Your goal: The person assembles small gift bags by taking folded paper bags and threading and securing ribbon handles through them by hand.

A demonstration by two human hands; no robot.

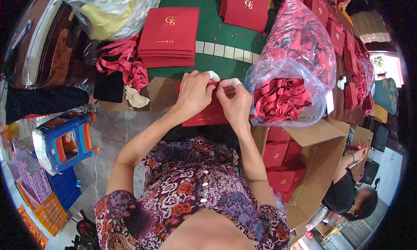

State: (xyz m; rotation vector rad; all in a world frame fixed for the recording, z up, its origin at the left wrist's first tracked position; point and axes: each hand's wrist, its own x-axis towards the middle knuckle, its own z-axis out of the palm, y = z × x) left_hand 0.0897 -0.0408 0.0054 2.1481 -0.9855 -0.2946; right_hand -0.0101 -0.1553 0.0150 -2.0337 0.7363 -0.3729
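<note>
A red paper gift bag [208, 115] lies flat at the table's near edge, partly covered by my hands. My left hand [194, 93] is closed at the bag's upper edge, thumb and fingers pressed together. Beside it my right hand [236, 99] pinches at the same edge. A short bit of red, perhaps ribbon, shows between the fingertips, but the fingers mostly hide it. White wrapping covers a fingertip on each hand. Just beyond my left hand stands a stack of red gift bags [169, 37]. By my right hand, a clear plastic sack [291, 67] spills red ribbons [282, 98].
Loose red ribbons [124, 61] and a clear bag with white strips [117, 15] lie at the left. More red bags [247, 9] stand farther back. An open cardboard box [319, 163] holds red bags at my right; another person [349, 193] sits beyond. A colourful plastic stool [65, 141] stands left.
</note>
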